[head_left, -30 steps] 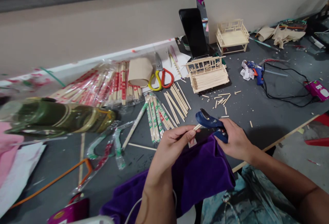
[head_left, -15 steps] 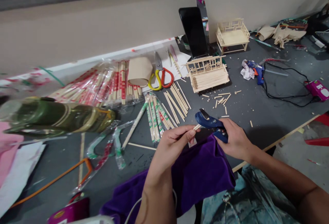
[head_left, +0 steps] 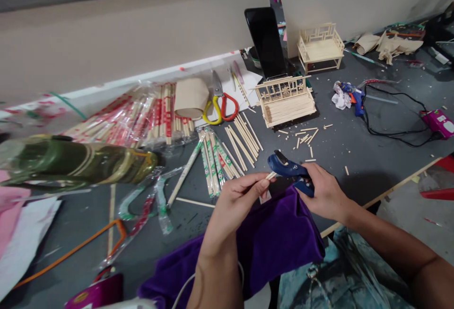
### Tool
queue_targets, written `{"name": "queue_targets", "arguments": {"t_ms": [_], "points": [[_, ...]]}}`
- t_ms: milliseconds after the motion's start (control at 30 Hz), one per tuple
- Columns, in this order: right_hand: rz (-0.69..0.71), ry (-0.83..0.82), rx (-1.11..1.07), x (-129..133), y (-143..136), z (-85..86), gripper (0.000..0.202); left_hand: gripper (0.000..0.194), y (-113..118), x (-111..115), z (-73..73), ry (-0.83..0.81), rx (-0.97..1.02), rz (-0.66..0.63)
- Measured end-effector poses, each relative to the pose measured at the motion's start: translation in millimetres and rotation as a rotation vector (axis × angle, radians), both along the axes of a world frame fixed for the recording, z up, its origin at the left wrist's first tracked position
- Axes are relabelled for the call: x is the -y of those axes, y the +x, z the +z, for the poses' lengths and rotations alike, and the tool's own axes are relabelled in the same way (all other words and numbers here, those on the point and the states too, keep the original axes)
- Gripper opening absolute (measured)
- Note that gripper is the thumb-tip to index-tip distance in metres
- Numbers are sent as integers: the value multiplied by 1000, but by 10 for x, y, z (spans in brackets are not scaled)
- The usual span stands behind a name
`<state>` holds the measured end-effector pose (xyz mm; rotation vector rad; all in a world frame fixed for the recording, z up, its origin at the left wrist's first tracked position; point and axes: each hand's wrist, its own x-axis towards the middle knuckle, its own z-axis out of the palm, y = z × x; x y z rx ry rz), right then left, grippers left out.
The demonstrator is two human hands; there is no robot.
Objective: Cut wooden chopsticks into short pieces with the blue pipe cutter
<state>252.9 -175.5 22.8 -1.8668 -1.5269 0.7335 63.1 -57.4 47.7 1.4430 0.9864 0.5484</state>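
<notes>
My left hand (head_left: 244, 198) pinches short thin wooden sticks (head_left: 271, 175) between thumb and fingers. My right hand (head_left: 325, 194) is wrapped round a blue-handled cutter (head_left: 291, 169), whose head lies right beside the stick ends; whether it touches them I cannot tell. Under both hands is a purple cloth (head_left: 280, 243). Behind the hands lie loose sticks (head_left: 248, 136) and small cut pieces (head_left: 308, 135). A miniature wooden bench (head_left: 289, 106) stands beyond them, with a second one (head_left: 321, 51) farther back.
Scissors (head_left: 222, 103), wrapped chopsticks (head_left: 142, 117) and a green bottle (head_left: 78, 160) lie to the left. A phone (head_left: 266, 39) stands at the back. A blue glue gun (head_left: 358, 103) and cables lie right. An orange-framed tool (head_left: 71, 252) lies front left.
The view has shifted very slightly. Both hands keep the same hold and nearly the same place.
</notes>
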Motion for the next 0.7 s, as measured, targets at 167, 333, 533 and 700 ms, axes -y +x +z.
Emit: {"name": "queue_targets", "arguments": {"t_ms": [167, 333, 533, 700], "points": [[20, -26, 71, 33, 2, -30, 21, 27, -1, -6, -22, -12, -21, -18], [40, -68, 163, 25, 18, -89, 17, 30, 7, -28, -72, -61, -48, -21], [95, -114, 159, -78, 81, -115, 19, 31, 8, -77, -118, -64, -65, -1], [97, -156, 91, -166, 118, -83, 19, 30, 21, -105, -150, -33, -59, -15]]}}
